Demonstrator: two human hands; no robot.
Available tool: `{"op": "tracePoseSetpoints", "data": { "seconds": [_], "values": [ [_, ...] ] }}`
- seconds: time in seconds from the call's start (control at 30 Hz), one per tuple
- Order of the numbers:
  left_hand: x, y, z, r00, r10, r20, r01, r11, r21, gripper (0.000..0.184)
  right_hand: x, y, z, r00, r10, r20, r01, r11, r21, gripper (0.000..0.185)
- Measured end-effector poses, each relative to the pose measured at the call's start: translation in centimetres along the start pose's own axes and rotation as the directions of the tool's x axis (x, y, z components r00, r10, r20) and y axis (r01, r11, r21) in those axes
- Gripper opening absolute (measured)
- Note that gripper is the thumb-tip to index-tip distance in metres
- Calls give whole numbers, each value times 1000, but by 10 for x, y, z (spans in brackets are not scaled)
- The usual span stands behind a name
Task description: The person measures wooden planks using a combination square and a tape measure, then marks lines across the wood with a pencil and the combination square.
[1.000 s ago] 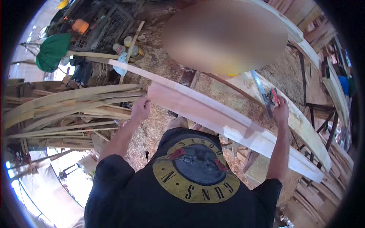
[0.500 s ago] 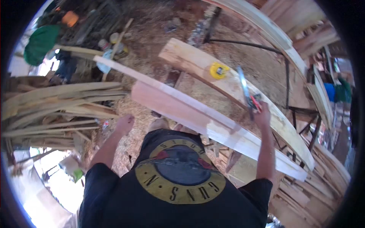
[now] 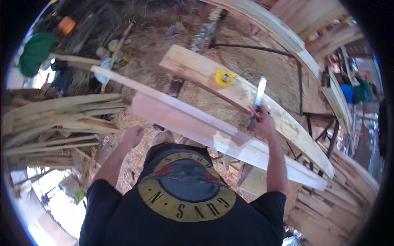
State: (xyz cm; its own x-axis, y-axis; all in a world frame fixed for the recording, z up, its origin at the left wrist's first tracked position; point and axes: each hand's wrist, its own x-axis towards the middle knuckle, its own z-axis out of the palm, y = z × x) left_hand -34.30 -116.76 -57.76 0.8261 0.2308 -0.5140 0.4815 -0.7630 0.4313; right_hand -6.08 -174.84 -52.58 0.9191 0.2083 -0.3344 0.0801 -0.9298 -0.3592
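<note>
My right hand (image 3: 265,122) is closed round a metal tool with red parts (image 3: 255,111), whose flat silver blade points up and away. The tool is over the gap between a long pale plank (image 3: 184,117) in front of me and a thick curved timber (image 3: 283,117) behind it. On that timber lies a yellow tape measure (image 3: 224,78). My left hand (image 3: 134,136) hangs beside the plank's left end, its fingers curled; whether anything is inside cannot be seen. A narrow straight strip (image 3: 139,87) runs along the plank's far edge.
Stacked curved boards (image 3: 61,107) fill the left side. Lumber (image 3: 324,209) is piled at the lower right. A metal frame (image 3: 254,48) stands behind the timber. Containers (image 3: 113,49) sit at the upper left. A person in green (image 3: 363,91) is at the far right.
The view has shifted, and the tape measure, first hidden by a blurred area, now shows. My right hand has moved nearer the plank with the tool, whose blade has turned. My left hand is lower.
</note>
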Motion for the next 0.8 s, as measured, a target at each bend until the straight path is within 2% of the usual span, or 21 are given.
{"op": "tracePoseSetpoints", "data": {
  "seconds": [0.03, 0.1, 0.17, 0.27, 0.37, 0.43, 0.47, 0.5, 0.57, 0.63, 0.67, 0.77, 0.8],
  "values": [
    [3, -6, 8, 1000, -20, 9, 20, 1000, -17, 26, 7, 10, 8, 997, -46, -59, 45, 999, -21, 75],
    [1, -7, 13, 999, -37, 21, 39, 998, -57, 25, 12, 11, 20, 994, -27, -103, 21, 998, -53, 72],
    [-2, 1, 15, 999, -25, 24, 27, 995, -99, 25, 8, -2, 13, 991, 109, -84, -116, 990, -83, 70],
    [-13, 24, 8, 1000, -5, -7, 4, 991, -134, 27, -9, -31, 8, 968, 173, -181, -168, 985, 43, 66],
    [-25, 60, -10, 1000, 8, 26, -1, 965, -261, 35, -48, -91, 1, 947, 123, -297, -46, 967, 252, 65],
    [-25, 68, 3, 999, 22, 44, 3, 862, -507, 37, -66, -137, 14, 935, -75, -345, 188, 933, 307, 66],
    [-24, 74, 8, 998, 37, 49, 1, 787, -616, 37, -73, -157, 26, 945, -99, -312, 193, 937, 289, 67],
    [-24, 87, 7, 996, 59, 63, 3, 712, -702, 37, -81, -191, 29, 943, -201, -267, 286, 899, 332, 65],
    [-31, 118, -7, 991, 109, 83, 13, 531, -847, 36, -81, -231, 59, 956, -273, -104, 292, 903, 315, 66],
    [-35, 138, -21, 978, 146, 150, 89, 360, -929, 36, -81, -273, 87, 940, -342, 2, 327, 900, 289, 70],
    [-37, 140, -25, 968, 171, 182, 132, 271, -954, 37, -81, -296, 91, 934, -341, 107, 295, 905, 307, 74],
    [-27, 122, -16, 977, 169, 128, 66, 330, -942, 37, -76, -330, 122, 840, -499, 215, 427, 851, 305, 74],
    [-21, 111, 2, 995, 102, -13, -48, 343, -938, 36, -74, -341, 122, 811, -527, 254, 416, 825, 382, 70]
  ]
}}
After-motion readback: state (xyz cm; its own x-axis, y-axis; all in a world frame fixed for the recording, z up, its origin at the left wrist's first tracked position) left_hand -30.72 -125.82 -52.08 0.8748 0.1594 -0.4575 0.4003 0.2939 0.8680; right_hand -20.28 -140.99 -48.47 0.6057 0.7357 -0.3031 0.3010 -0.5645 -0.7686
